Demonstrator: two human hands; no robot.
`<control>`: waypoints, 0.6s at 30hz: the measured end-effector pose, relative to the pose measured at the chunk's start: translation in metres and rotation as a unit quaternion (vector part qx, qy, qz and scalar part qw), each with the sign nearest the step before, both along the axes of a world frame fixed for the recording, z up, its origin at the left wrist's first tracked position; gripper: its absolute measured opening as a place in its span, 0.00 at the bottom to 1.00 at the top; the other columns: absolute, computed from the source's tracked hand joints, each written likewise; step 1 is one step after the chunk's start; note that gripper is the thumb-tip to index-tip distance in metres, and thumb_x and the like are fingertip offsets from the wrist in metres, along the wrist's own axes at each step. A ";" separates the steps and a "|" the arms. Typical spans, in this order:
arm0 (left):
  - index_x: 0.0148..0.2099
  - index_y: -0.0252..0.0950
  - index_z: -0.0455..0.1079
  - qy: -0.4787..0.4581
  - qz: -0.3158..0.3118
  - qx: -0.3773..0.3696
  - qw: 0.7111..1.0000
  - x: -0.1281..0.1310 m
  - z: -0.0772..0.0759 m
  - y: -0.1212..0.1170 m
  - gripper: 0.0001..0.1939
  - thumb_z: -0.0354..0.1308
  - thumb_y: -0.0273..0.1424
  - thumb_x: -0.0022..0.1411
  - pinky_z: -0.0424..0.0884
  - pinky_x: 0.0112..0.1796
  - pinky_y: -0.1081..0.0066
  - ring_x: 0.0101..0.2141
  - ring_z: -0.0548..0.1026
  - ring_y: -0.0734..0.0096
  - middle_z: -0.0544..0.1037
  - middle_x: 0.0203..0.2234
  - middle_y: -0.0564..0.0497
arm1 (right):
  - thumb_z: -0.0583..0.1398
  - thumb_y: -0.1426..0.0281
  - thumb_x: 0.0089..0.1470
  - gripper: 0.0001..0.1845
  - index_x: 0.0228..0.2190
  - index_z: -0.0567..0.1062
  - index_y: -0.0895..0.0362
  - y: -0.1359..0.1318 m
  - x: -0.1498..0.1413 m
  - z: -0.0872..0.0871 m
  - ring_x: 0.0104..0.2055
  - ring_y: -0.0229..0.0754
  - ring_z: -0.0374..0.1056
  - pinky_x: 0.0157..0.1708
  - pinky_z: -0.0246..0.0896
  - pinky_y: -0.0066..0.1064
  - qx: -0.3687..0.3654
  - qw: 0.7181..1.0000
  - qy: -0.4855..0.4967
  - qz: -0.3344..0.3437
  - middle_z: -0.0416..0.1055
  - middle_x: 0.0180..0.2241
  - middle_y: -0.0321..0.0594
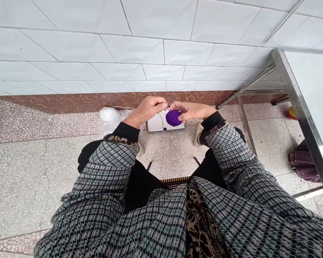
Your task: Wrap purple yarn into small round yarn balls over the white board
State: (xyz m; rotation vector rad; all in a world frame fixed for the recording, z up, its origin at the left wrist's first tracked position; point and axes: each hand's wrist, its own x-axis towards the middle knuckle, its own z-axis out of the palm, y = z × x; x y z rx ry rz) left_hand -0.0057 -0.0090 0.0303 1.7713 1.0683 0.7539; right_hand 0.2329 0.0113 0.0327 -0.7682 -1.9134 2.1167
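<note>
A ball of purple yarn [173, 118] is gripped in my right hand [193, 110], with the thumb on its near side and the fingers curled over its top. Just to its left, my left hand [150, 110] pinches a strand of the purple yarn between thumb and forefinger. The strand runs the short gap from those fingertips to the ball. Below both hands, a white board or shallow box [155, 123] lies on the floor, with a small dark purple bit [164, 128] and a thin strand on it.
White yarn in a clear plastic bag [109, 118] lies on the floor left of the board. A tiled wall [164, 52] rises in front. To the right stands a metal-framed table [303, 104], its legs reaching the floor. My shoes flank the board.
</note>
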 end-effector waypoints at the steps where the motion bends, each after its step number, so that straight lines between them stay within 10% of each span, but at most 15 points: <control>1: 0.26 0.36 0.67 -0.004 0.006 -0.003 1.000 0.000 -0.002 0.001 0.15 0.59 0.34 0.64 0.57 0.27 0.72 0.23 0.60 0.75 0.63 0.18 0.57 | 0.69 0.76 0.50 0.24 0.47 0.69 0.58 0.000 0.001 0.000 0.33 0.34 0.69 0.29 0.69 0.25 -0.011 0.999 0.037 0.005 0.73 0.43 0.39; 11: 0.26 0.37 0.66 -0.039 -0.002 -0.103 0.994 0.022 -0.041 0.002 0.16 0.64 0.36 0.64 0.58 0.24 0.74 0.19 0.59 0.77 0.62 0.15 0.57 | 0.70 0.67 0.53 0.24 0.47 0.66 0.55 0.006 0.001 -0.004 0.36 0.34 0.71 0.36 0.70 0.26 -0.042 0.983 0.115 -0.136 0.72 0.41 0.37; 18: 0.31 0.35 0.72 0.055 -0.104 -0.054 0.992 0.023 -0.015 -0.013 0.10 0.57 0.31 0.65 0.60 0.29 0.73 0.23 0.63 0.76 0.68 0.21 0.56 | 0.66 0.75 0.52 0.19 0.43 0.65 0.55 0.011 -0.006 -0.012 0.34 0.36 0.66 0.37 0.67 0.29 0.141 0.936 -0.078 -0.313 0.68 0.35 0.34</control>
